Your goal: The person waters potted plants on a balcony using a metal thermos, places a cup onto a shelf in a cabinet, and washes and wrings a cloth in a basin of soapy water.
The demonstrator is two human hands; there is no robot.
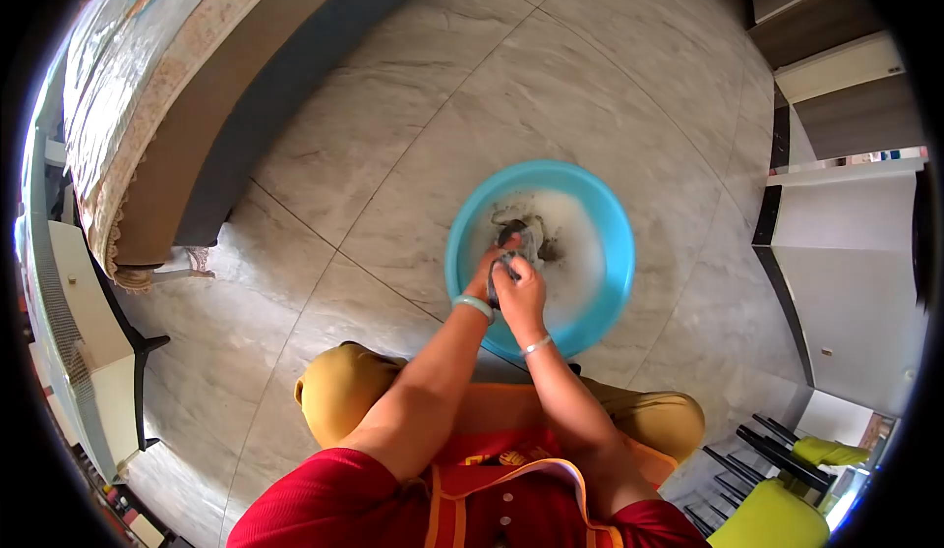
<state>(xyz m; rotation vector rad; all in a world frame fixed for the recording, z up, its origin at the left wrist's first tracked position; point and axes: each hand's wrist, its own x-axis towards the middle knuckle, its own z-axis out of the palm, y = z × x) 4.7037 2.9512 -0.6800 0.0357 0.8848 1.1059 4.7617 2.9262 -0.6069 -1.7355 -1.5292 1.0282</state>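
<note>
A round blue basin (621, 253) stands on the floor and holds cloudy, sudsy water with dark patches. Over its left part, my left hand (492, 265) and my right hand (521, 287) are close together, both closed on a wet dark grey cloth (531, 240). Part of the cloth hangs toward the water beyond my fingers, and another fold shows between the hands. A pale bangle sits on my left wrist and a thin silver one on my right wrist. My left fingertips are partly hidden by the cloth.
Marbled floor tiles (423, 125) surround the basin. At upper left stands a large piece of furniture (187, 105) under a shiny cover. White and brown cabinets (836, 292) line the right side. Green chairs (772, 518) are at lower right. My bent knees flank the near side.
</note>
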